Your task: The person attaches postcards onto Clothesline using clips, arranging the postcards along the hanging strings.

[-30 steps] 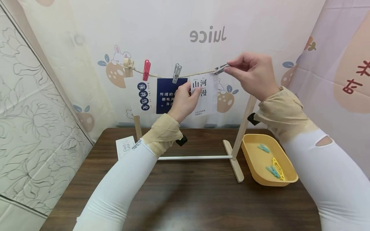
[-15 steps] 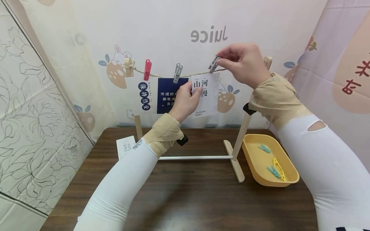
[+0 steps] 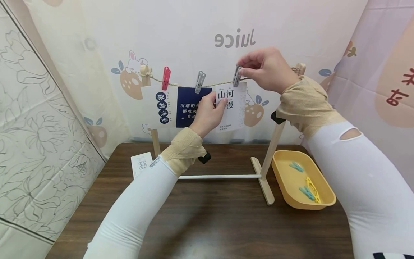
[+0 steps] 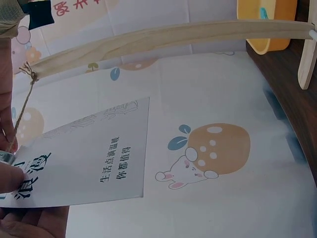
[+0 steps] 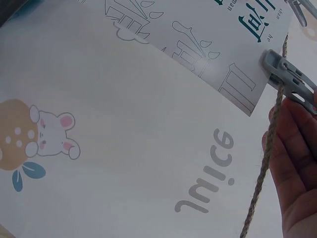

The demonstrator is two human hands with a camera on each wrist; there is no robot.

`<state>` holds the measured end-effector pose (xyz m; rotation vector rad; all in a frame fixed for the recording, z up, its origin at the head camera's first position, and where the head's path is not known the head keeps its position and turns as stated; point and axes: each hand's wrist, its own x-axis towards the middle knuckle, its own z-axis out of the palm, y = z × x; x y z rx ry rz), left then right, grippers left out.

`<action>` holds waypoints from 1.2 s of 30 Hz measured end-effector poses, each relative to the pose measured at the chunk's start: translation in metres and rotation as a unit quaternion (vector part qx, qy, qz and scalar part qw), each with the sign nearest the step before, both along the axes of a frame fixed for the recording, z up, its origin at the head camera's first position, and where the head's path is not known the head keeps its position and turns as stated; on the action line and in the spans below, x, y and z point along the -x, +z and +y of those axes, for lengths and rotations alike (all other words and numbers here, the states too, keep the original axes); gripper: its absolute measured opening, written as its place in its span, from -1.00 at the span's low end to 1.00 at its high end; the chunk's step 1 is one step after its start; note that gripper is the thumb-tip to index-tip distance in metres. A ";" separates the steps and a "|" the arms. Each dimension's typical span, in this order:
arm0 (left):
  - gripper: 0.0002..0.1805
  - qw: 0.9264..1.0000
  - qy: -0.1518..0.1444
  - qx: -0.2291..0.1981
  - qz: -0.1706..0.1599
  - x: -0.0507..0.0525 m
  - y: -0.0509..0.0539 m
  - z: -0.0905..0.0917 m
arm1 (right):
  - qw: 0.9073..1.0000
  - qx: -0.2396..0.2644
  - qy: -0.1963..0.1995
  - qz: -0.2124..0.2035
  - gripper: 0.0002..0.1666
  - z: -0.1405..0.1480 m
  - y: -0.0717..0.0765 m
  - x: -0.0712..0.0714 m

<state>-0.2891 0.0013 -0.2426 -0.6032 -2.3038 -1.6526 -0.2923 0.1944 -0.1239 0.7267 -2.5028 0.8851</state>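
Observation:
My left hand (image 3: 208, 112) pinches the left edge of a white card (image 3: 230, 117) with Chinese characters, held just under a twine line (image 3: 221, 83). Above it, my right hand (image 3: 266, 70) pinches a grey clothespin (image 3: 237, 76) that stands nearly upright over the twine at the card's top edge. In the right wrist view the grey clothespin (image 5: 283, 69) lies across the twine (image 5: 262, 176) and reaches the card's corner. To the left, a red clothespin (image 3: 166, 78) holds a white card (image 3: 153, 108) and another grey clothespin (image 3: 199, 82) holds a dark blue card (image 3: 187, 118).
A wooden stand with a post (image 3: 271, 149) and a white bar (image 3: 223, 176) carries the twine. Right of it, a yellow tray (image 3: 288, 190) holds teal clothespins (image 3: 306, 193) and a yellow one (image 3: 313, 190). A white card (image 3: 141, 163) lies at the table's left.
My right hand has moved left along the twine with the grey clothespin, which has turned from slanted to nearly upright at the card's top. My left hand keeps its grip, almost unmoved.

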 end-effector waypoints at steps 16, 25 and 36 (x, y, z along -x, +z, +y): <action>-0.69 1.000 0.003 0.004 -0.002 -0.003 0.000 0.002 | 0.997 -0.016 0.004 -0.071 -0.66 0.006 0.000 0.008; -0.68 1.000 0.004 0.008 -0.005 -0.004 -0.001 0.001 | 0.995 -0.042 0.017 -0.090 -0.57 0.009 0.003 0.008; -0.70 1.000 0.006 0.016 -0.009 -0.004 -0.001 0.001 | 0.997 -0.034 0.009 -0.070 -0.50 0.012 0.002 0.005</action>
